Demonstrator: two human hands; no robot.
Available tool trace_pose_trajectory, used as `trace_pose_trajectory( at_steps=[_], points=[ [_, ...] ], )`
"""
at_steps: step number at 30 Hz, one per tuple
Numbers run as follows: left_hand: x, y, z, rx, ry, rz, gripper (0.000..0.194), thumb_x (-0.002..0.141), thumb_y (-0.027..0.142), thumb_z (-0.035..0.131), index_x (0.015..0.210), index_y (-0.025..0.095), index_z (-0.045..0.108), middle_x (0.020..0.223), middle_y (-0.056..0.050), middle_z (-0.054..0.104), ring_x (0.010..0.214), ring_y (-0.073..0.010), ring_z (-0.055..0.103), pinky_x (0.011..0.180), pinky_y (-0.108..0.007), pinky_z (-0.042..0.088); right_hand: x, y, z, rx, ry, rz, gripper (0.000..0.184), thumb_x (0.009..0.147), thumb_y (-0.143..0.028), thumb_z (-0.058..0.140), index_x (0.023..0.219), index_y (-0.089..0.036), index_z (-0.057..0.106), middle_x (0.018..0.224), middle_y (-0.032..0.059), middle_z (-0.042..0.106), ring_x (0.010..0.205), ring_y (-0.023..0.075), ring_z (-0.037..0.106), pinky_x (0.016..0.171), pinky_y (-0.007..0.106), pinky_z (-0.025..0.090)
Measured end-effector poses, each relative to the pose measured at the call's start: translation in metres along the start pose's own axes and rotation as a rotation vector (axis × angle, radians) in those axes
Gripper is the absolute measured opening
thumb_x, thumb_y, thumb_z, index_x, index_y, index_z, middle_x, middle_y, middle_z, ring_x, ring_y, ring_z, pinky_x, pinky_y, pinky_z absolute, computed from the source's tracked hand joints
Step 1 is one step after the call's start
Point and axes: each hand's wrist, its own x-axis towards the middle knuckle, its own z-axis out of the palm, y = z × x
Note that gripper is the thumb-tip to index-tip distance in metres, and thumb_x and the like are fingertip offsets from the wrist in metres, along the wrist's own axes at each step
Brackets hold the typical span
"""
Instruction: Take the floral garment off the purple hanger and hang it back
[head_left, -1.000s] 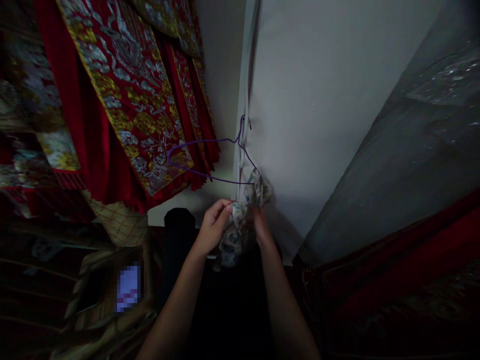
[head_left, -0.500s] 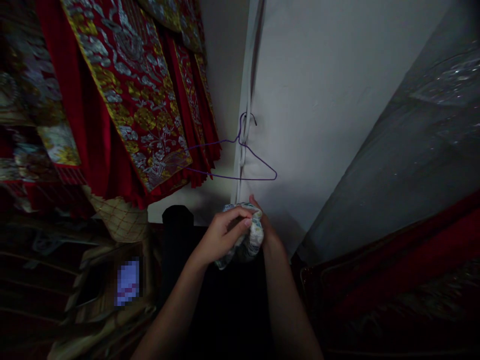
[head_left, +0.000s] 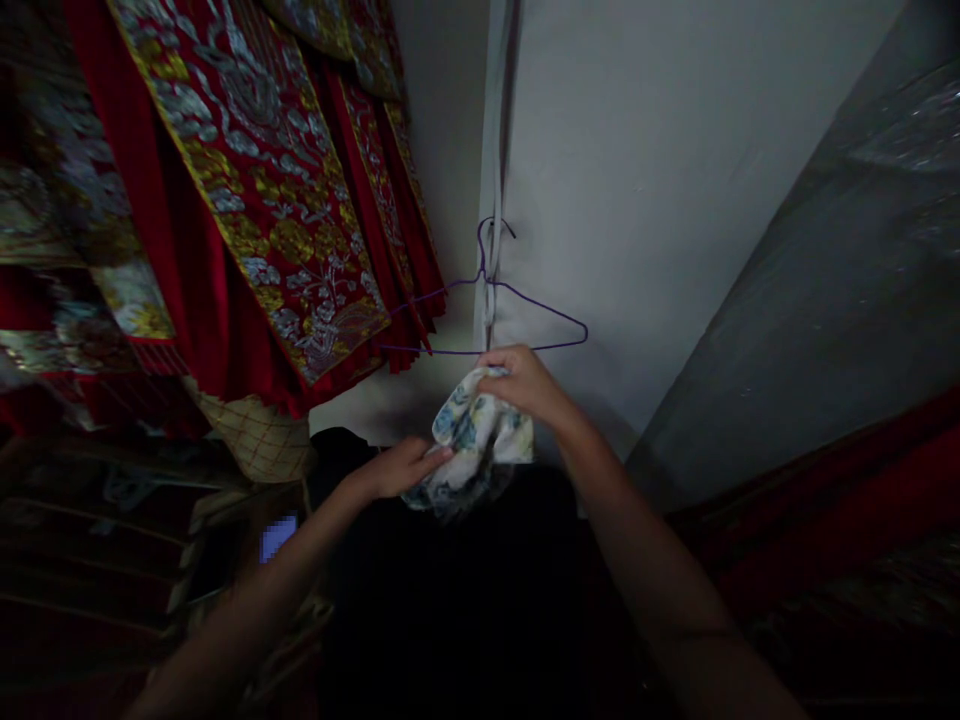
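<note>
A crumpled white cloth with a blue and yellow floral print [head_left: 480, 425] is held between my two hands, in front of dark clothing. My left hand [head_left: 409, 465] grips its lower left part, thumb lying on top. Up at the cloth's top right edge, my right hand [head_left: 523, 380] pinches the fabric with bent fingers. Just above hangs a purple wire hanger [head_left: 536, 300], bare, hooked on a white strap [head_left: 493, 150]; its bottom bar passes right behind my right hand. What kind of item the cloth is, I cannot tell.
Red embroidered garments [head_left: 277, 220] hang at the upper left, overlapping the hanger's left end. A pale wall [head_left: 637, 180] stands ahead, with clear plastic sheeting [head_left: 787, 300] over things at right. Wooden furniture [head_left: 195, 540] with a blurred lit screen [head_left: 277, 538] is at lower left.
My hands have moved apart, the right one upward and the left one down and left. The bunched cloth has been spread out more between them.
</note>
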Motion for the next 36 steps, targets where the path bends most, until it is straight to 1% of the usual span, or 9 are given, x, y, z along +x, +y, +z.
trace_pose_trajectory(
  at_steps=[5, 9, 15, 18, 22, 27, 31, 33, 36],
  points=[
    [-0.020, -0.003, -0.029, 0.186, 0.298, 0.027, 0.030, 0.068, 0.051, 0.082, 0.063, 0.024, 0.070, 0.056, -0.002, 0.064, 0.054, -0.0210, 0.057, 0.058, -0.029, 0.044, 0.045, 0.042, -0.030, -0.194, 0.427, -0.130, 0.028, 0.074, -0.024, 0.058, 0.097, -0.017, 0.072, 0.095, 0.0057, 0.074, 0.089, 0.0220, 0.065, 0.082, 0.031, 0.049],
    [-0.013, 0.009, -0.055, 0.219, 0.220, -0.018, 0.026, 0.069, 0.048, 0.079, 0.069, 0.022, 0.073, 0.061, 0.000, 0.065, 0.061, -0.0200, 0.056, 0.062, -0.027, 0.042, 0.048, 0.082, -0.034, -0.253, 0.337, 0.089, 0.022, 0.081, -0.031, 0.053, 0.083, -0.017, 0.070, 0.067, 0.0017, 0.065, 0.066, 0.0184, 0.059, 0.064, 0.027, 0.044],
    [0.009, 0.028, -0.084, 0.506, 0.240, -0.181, 0.029, 0.069, 0.032, 0.076, 0.048, 0.023, 0.059, 0.047, -0.002, 0.053, 0.055, -0.0220, 0.055, 0.064, -0.030, 0.039, 0.021, 0.087, -0.061, -0.330, 0.305, 0.037, 0.023, 0.075, -0.037, 0.060, 0.069, -0.017, 0.069, 0.063, 0.0008, 0.061, 0.066, 0.0179, 0.055, 0.062, 0.027, 0.037],
    [0.028, 0.044, -0.098, 0.515, 0.389, -0.057, 0.012, 0.078, 0.026, 0.062, 0.069, 0.022, 0.069, 0.069, -0.006, 0.066, 0.072, -0.0256, 0.063, 0.077, -0.032, 0.044, 0.016, 0.078, -0.070, -0.382, 0.325, 0.036, 0.031, 0.074, -0.044, 0.061, 0.060, -0.017, 0.064, 0.057, -0.0002, 0.054, 0.060, 0.0161, 0.050, 0.058, 0.027, 0.033],
    [0.060, 0.069, -0.106, 0.254, 0.578, 0.217, 0.028, 0.081, 0.024, 0.057, 0.105, 0.019, 0.069, 0.097, -0.006, 0.071, 0.090, -0.0230, 0.063, 0.084, -0.031, 0.048, 0.012, 0.070, -0.064, -0.252, 0.251, 0.163, 0.038, 0.071, -0.052, 0.062, 0.053, -0.019, 0.055, 0.051, -0.0023, 0.046, 0.053, 0.0135, 0.043, 0.052, 0.026, 0.030],
    [0.085, 0.093, -0.113, 0.048, 0.369, 0.244, 0.036, 0.073, 0.018, 0.060, 0.107, 0.015, 0.073, 0.095, -0.007, 0.074, 0.083, -0.0214, 0.064, 0.077, -0.029, 0.050, -0.006, 0.060, -0.063, -0.151, 0.095, -0.035, 0.033, 0.072, -0.038, 0.065, 0.096, -0.016, 0.075, 0.076, 0.0017, 0.067, 0.067, 0.0176, 0.058, 0.065, 0.028, 0.045],
    [0.088, 0.097, -0.130, 0.093, 0.253, 0.225, 0.028, 0.069, 0.017, 0.070, 0.095, 0.013, 0.078, 0.100, -0.009, 0.076, 0.088, -0.0229, 0.066, 0.080, -0.028, 0.049, -0.016, 0.063, -0.094, -0.326, 0.371, -0.094, 0.085, 0.071, -0.023, 0.069, 0.152, -0.017, 0.045, 0.078, 0.0010, 0.069, 0.065, 0.0192, 0.060, 0.068, 0.032, 0.049],
    [0.089, 0.096, -0.137, 0.070, 0.248, 0.188, 0.028, 0.068, 0.022, 0.076, 0.094, 0.013, 0.079, 0.097, -0.009, 0.076, 0.084, -0.0226, 0.066, 0.076, -0.027, 0.049, -0.013, 0.071, -0.118, -0.337, 0.540, -0.069, 0.102, 0.067, -0.023, 0.075, 0.159, -0.015, 0.031, 0.086, 0.0048, 0.072, 0.069, 0.0216, 0.064, 0.070, 0.035, 0.051],
    [0.093, 0.094, -0.142, -0.019, 0.241, 0.108, 0.029, 0.067, 0.028, 0.079, 0.092, 0.014, 0.078, 0.087, -0.008, 0.074, 0.074, -0.0211, 0.064, 0.068, -0.028, 0.047, -0.002, 0.082, -0.154, -0.260, 0.561, 0.078, 0.085, 0.062, -0.033, 0.083, 0.139, -0.009, 0.058, 0.097, 0.0137, 0.075, 0.078, 0.0251, 0.068, 0.072, 0.038, 0.053]
  ],
)
